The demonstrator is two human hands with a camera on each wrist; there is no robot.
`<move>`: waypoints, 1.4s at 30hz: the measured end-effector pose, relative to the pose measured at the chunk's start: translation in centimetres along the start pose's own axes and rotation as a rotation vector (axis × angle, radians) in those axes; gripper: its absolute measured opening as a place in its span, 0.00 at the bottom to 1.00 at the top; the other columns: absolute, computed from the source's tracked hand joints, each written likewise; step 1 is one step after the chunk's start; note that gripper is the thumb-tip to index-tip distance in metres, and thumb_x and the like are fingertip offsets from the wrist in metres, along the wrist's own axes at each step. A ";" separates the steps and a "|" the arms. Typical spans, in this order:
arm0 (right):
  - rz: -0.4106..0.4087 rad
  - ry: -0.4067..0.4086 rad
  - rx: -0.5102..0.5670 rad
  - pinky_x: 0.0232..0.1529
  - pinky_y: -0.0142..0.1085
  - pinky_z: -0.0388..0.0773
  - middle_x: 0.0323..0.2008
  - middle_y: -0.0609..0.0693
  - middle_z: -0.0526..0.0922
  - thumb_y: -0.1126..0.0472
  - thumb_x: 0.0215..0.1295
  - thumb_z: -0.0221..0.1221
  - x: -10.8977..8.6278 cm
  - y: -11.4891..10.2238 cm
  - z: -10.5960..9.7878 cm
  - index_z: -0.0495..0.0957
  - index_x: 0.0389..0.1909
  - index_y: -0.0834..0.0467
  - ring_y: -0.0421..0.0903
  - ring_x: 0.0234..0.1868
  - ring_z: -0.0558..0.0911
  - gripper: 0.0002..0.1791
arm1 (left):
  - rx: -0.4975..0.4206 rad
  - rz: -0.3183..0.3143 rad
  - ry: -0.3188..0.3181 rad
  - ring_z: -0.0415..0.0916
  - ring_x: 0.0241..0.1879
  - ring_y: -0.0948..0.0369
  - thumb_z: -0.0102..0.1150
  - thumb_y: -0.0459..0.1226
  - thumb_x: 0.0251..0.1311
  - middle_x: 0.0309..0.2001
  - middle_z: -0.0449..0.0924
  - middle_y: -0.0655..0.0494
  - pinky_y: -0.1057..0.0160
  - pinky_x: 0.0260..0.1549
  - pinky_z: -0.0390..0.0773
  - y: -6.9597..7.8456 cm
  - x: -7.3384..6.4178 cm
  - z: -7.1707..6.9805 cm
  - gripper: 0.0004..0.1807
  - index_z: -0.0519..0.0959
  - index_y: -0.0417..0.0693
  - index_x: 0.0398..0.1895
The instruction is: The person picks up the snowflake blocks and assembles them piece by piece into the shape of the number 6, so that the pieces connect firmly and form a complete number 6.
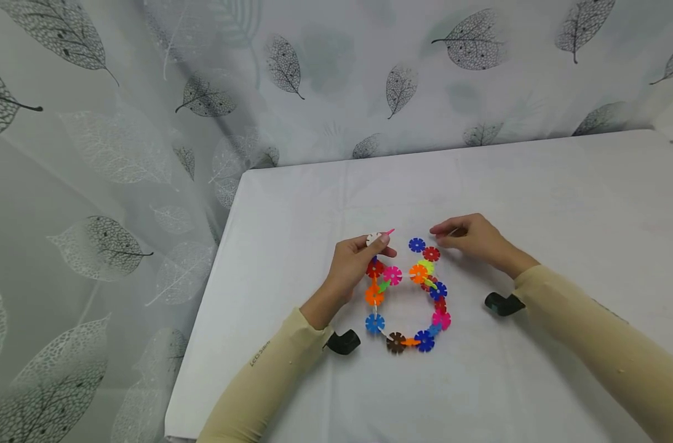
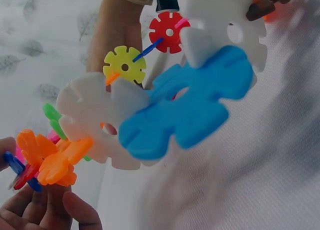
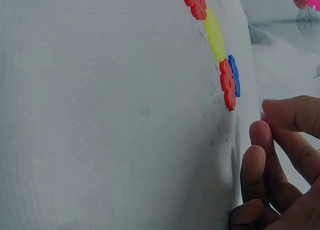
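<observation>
My left hand (image 1: pixel 352 266) grips the upper left end of a chain of interlocking plastic snowflake discs (image 1: pixel 374 323). A white disc (image 1: pixel 372 238) and an edge-on pink one show at its thumb. Close up in the left wrist view, orange discs (image 2: pixel 65 162) sit over the fingers, and a light blue disc (image 2: pixel 187 102) and white ones loom nearer. My right hand (image 1: pixel 475 237) hovers beside the chain's other end, a blue disc (image 1: pixel 416 245) joined to a red disc (image 1: pixel 431 253). Its fingers are loosely bent, thumb near the index fingertip, with no disc visible between them.
The chain forms a rough ring on the white-covered table (image 1: pixel 292 246), its two ends rising apart at the top. Behind and to the left hangs a leaf-patterned curtain (image 1: pixel 336 74). A dark wrist camera (image 1: pixel 343 342) projects from the left sleeve, another (image 1: pixel 502 304) from the right.
</observation>
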State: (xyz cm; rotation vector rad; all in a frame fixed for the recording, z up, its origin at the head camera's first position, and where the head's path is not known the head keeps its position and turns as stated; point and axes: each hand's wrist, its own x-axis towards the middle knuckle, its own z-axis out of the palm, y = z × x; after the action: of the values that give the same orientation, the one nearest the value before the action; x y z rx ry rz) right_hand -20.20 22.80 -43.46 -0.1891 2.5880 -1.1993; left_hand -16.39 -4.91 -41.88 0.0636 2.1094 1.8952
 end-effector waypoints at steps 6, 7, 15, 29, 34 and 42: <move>-0.064 -0.061 -0.062 0.41 0.36 0.78 0.47 0.53 0.86 0.57 0.61 0.72 -0.1 -0.1 -0.1 0.85 0.54 0.59 0.51 0.43 0.78 0.21 | -0.004 0.000 0.000 0.78 0.35 0.58 0.59 0.52 0.70 0.38 0.89 0.53 0.65 0.34 0.74 -0.1 0.0 0.0 0.25 0.85 0.39 0.51; -0.074 -0.071 -0.080 0.41 0.36 0.77 0.47 0.53 0.86 0.56 0.59 0.73 -0.1 -0.2 0.0 0.85 0.53 0.59 0.51 0.43 0.77 0.22 | -0.003 0.001 -0.001 0.78 0.35 0.58 0.59 0.52 0.71 0.38 0.89 0.53 0.65 0.35 0.74 -0.1 0.0 0.0 0.25 0.85 0.38 0.51; -0.072 -0.096 -0.178 0.44 0.39 0.77 0.45 0.51 0.82 0.56 0.54 0.76 -0.4 -0.9 0.4 0.87 0.50 0.55 0.51 0.46 0.75 0.22 | -0.009 -0.002 0.001 0.78 0.35 0.58 0.59 0.52 0.70 0.38 0.89 0.53 0.65 0.35 0.75 0.0 0.0 0.0 0.25 0.84 0.39 0.52; -0.055 -0.132 -0.197 0.45 0.42 0.79 0.43 0.52 0.83 0.58 0.55 0.76 -0.3 -1.7 0.6 0.85 0.49 0.59 0.52 0.45 0.75 0.21 | -0.002 -0.005 -0.006 0.79 0.37 0.57 0.59 0.53 0.70 0.37 0.89 0.55 0.64 0.37 0.75 0.1 -0.2 -0.1 0.25 0.85 0.39 0.51; -0.028 -0.163 -0.196 0.40 0.40 0.79 0.39 0.51 0.81 0.60 0.56 0.75 -0.1 -2.1 0.7 0.85 0.46 0.58 0.52 0.42 0.75 0.18 | -0.005 -0.007 -0.012 0.78 0.37 0.57 0.59 0.54 0.70 0.38 0.89 0.55 0.65 0.37 0.75 0.2 -0.4 -0.2 0.26 0.85 0.38 0.50; -0.016 -0.172 -0.239 0.46 0.46 0.81 0.43 0.52 0.84 0.60 0.54 0.75 0.0 -2.8 0.9 0.84 0.48 0.59 0.54 0.45 0.78 0.20 | -0.005 -0.010 -0.006 0.78 0.37 0.57 0.59 0.54 0.70 0.37 0.89 0.55 0.64 0.38 0.74 0.2 -0.5 -0.3 0.26 0.85 0.39 0.50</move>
State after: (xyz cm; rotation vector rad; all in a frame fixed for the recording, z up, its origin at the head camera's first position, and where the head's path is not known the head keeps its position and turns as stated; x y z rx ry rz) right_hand -19.96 20.34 -41.85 -0.3470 2.5737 -0.8352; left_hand -16.03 -5.31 -41.52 0.0577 2.0968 1.8919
